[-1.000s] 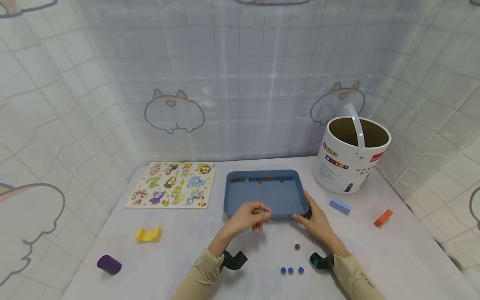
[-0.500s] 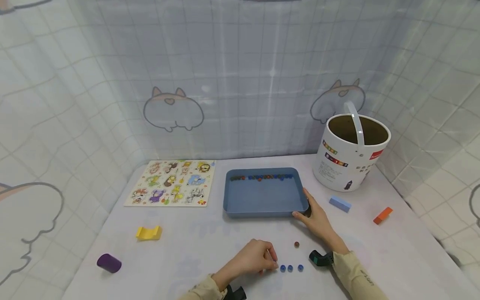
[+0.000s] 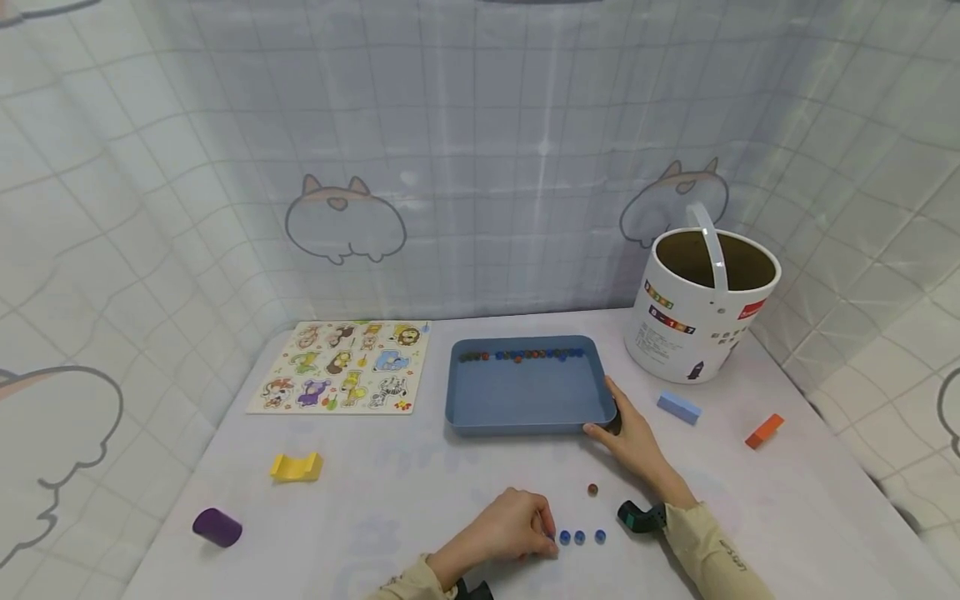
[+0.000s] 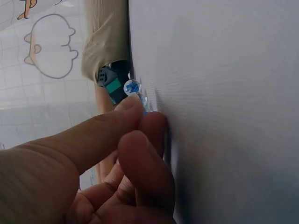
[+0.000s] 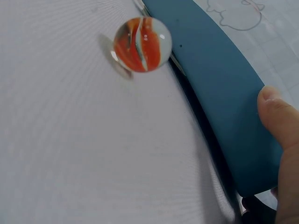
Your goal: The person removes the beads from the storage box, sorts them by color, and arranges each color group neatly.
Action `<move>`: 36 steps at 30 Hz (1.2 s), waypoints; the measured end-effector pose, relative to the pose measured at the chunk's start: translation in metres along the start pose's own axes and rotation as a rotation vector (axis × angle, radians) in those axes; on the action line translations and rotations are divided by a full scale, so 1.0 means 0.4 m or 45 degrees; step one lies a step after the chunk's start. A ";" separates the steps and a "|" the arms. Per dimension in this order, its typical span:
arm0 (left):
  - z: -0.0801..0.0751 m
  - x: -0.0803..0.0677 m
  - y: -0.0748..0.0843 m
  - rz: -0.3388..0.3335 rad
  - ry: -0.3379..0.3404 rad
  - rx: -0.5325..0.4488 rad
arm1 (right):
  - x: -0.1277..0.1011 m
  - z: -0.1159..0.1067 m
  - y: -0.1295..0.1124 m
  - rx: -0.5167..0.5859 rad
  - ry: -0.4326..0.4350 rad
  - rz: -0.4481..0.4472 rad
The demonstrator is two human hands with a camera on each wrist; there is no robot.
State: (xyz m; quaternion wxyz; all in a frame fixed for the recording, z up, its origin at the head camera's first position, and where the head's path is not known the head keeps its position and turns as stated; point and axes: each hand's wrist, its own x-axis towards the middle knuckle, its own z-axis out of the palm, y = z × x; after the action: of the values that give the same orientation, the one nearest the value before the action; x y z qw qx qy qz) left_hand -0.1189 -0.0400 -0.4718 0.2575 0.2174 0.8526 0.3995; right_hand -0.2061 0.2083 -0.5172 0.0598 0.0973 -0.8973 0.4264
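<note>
Three blue marbles lie in a row near the table's front; the leftmost blue marble point(image 3: 565, 537) point(image 4: 141, 101) sits at my left hand's point(image 3: 546, 532) point(image 4: 140, 121) curled thumb and fingertips, which pinch at it on the table. An orange marble point(image 3: 592, 489) point(image 5: 141, 44) lies loose between them and the blue tray point(image 3: 525, 423) point(image 5: 219, 93). My right hand point(image 3: 611, 421) grips the tray's front right corner, thumb point(image 5: 280, 121) against the wall. Several marbles point(image 3: 521, 356) line the tray's far wall.
A white bucket point(image 3: 705, 308) with a handle stands at the back right. An animal puzzle board point(image 3: 345, 368) lies at the back left. Loose blocks: yellow point(image 3: 296, 467), purple cylinder point(image 3: 217, 527), light blue point(image 3: 678, 407), orange point(image 3: 765, 431).
My left hand has come back from the tray's front edge to the row of blue marbles and closed its fingertips at the leftmost one. The right hand stayed on the tray corner.
</note>
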 end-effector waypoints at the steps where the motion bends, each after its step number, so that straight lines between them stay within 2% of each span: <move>1: -0.004 0.002 0.002 0.000 -0.005 -0.003 | 0.001 -0.001 0.001 -0.001 0.000 0.001; 5: -0.051 0.024 0.025 0.013 0.007 -0.019 | 0.002 -0.008 0.004 -0.013 0.005 0.003; 9: -0.137 0.079 0.060 0.068 0.117 -0.052 | 0.004 -0.014 0.011 -0.010 0.039 -0.009; 13: -0.213 0.159 0.085 0.081 0.220 -0.093 | 0.001 -0.014 0.018 -0.004 0.043 -0.011; 19: -0.276 0.307 0.111 0.026 0.183 -0.160 | 0.000 -0.007 0.025 0.016 0.058 -0.028; 22: -0.290 0.378 0.107 -0.023 0.201 -0.261 | 0.001 -0.003 0.027 0.026 0.064 -0.030; 26: -0.284 0.444 0.090 -0.141 0.327 -0.381 | -0.001 0.003 0.029 0.021 0.055 -0.016; 30: -0.259 0.486 0.078 -0.250 0.454 -0.407 | -0.001 0.008 0.030 0.014 0.055 -0.019; 36: -0.219 0.535 0.070 -0.305 0.544 -0.424 | -0.001 0.015 0.020 0.023 0.065 -0.054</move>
State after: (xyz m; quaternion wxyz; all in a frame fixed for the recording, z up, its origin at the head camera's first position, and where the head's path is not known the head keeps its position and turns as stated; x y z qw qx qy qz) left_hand -0.3332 0.0501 -0.4583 0.1498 -0.0191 0.8297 0.5374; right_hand -0.2077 0.2087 -0.5270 0.0906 0.1058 -0.8894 0.4354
